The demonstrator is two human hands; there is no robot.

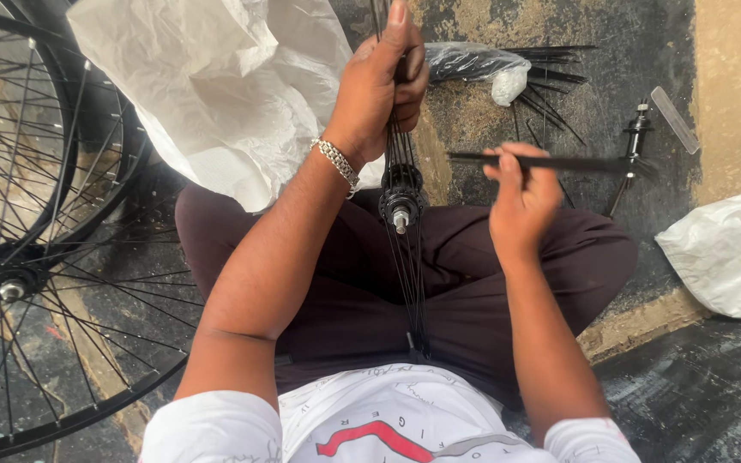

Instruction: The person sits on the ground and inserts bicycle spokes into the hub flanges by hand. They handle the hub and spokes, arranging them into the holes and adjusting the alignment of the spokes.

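I sit on the floor with a black wheel hub (pixel 401 199) over my lap. Thin black spokes (pixel 408 283) run from it up and down. My left hand (pixel 381 81), a metal bracelet on its wrist, is closed round the upper bundle of spokes above the hub. Level with the hub and to its right, my right hand (pixel 521 195) pinches a small bundle of loose black spokes (pixel 559 161) that points sideways to the right.
Built black bicycle wheels (pixel 36 257) lie at my left. A crumpled white sheet (pixel 216 77) is beyond my left arm. More loose spokes and a clear plastic bag (pixel 482 64) lie ahead, a second hub (pixel 638 137) to the right, a white bag (pixel 731 253) at far right.
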